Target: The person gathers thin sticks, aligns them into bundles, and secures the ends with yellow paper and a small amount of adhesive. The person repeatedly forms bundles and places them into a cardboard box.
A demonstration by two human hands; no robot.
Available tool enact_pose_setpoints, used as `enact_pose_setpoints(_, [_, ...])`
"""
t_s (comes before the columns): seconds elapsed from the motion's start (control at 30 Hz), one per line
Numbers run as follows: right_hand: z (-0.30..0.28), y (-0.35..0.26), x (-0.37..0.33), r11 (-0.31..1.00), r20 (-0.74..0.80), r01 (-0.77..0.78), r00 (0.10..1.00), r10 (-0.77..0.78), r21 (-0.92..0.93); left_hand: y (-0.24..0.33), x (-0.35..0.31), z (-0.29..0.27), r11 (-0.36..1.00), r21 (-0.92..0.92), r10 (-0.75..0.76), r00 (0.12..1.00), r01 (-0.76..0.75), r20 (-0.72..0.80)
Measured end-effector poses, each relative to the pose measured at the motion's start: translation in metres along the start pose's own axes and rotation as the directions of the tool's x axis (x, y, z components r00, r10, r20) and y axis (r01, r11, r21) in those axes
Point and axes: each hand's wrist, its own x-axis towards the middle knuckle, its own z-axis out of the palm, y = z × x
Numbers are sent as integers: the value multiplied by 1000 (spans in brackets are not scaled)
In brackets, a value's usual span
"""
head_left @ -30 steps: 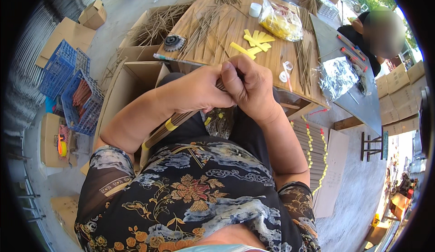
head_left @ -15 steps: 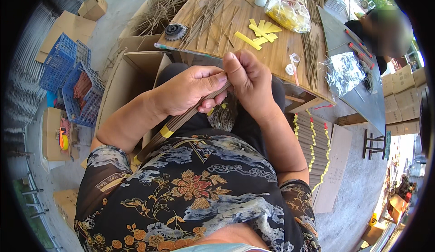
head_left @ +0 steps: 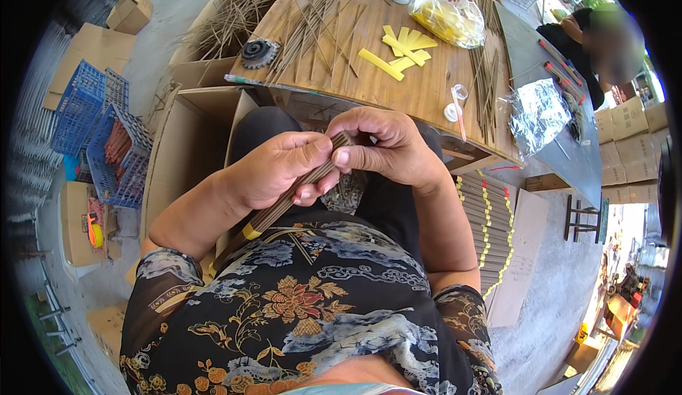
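Observation:
A bundle of thin brown incense sticks (head_left: 275, 212) slants across my lap, its lower end by my left elbow. A yellow paper band (head_left: 251, 232) wraps round it below my grip. My left hand (head_left: 273, 171) is closed round the bundle near its upper end. At that end, my right hand (head_left: 391, 146) pinches the stick tips between thumb and curled fingers. On the wooden table (head_left: 398, 100) in front lie loose brown sticks (head_left: 312, 29) and flat yellow paper strips (head_left: 405, 45).
Left stand an open cardboard box (head_left: 192, 121) and blue plastic crates (head_left: 117, 164). Banded stick bundles (head_left: 486, 224) lie on cardboard at lower right. A clear bag of yellow pieces (head_left: 447, 15), a black gear (head_left: 259, 53) and crumpled foil (head_left: 540, 114) are on the tables. Another person (head_left: 579, 36) sits at far right.
Both hands and the bundle have come lower, nearer my lap. My right hand has turned from a raised fist to a sideways pinch, so the bundle's end now shows.

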Motion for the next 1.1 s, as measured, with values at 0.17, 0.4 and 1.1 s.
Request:
enact_pose_setpoints(0.17, [-9, 14, 13, 1000, 23, -14, 1000, 14, 9, 2, 7, -8, 1000, -7, -29, 996, 28, -82])
enact_pose_setpoints(0.4, [-66, 71, 45, 845, -523, -320, 850, 57, -428, 8, 17, -42, 1000, 21, 19, 975, -15, -221])
enact_pose_setpoints(1.1, [-121, 146, 49, 9, -582, -584, 810, 69, -812, 9, 28, -89, 996, -89, -15, 974, -5, -226])
